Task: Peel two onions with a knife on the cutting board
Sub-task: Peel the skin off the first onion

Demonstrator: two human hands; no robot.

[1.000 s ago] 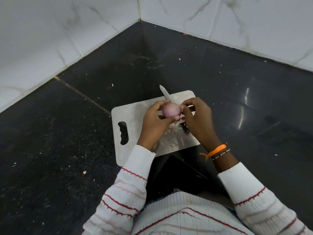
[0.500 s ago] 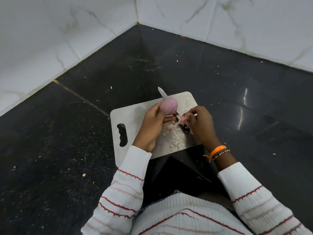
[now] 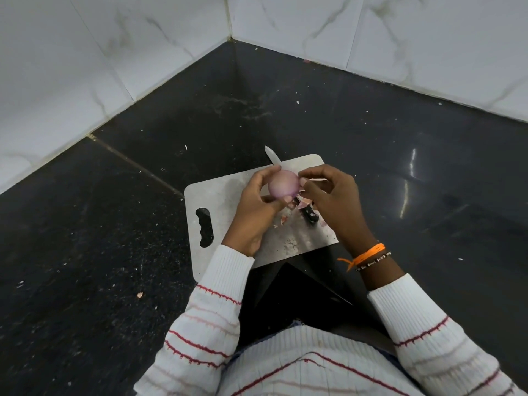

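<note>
A pale purple onion (image 3: 283,184) is held above the steel cutting board (image 3: 225,195) by my left hand (image 3: 257,212), fingers wrapped around its left and lower side. My right hand (image 3: 334,201) touches the onion's right side, its fingertips pinching a thin strip of skin (image 3: 315,180). The knife (image 3: 273,157) lies on the board under my hands; its blade tip sticks out past the far edge and its black handle (image 3: 310,214) shows between my hands. Bits of peel (image 3: 285,218) lie on the board. Only one onion is in view.
The board rests on a black stone counter (image 3: 114,224) in a corner formed by white tiled walls (image 3: 85,52). Small scraps and crumbs dot the counter. The counter's near edge runs just below the board, close to my body.
My right hand, which had pulled away toward the board with a piece of skin, has come back to the onion's right side. The onion has turned slightly in my left hand.
</note>
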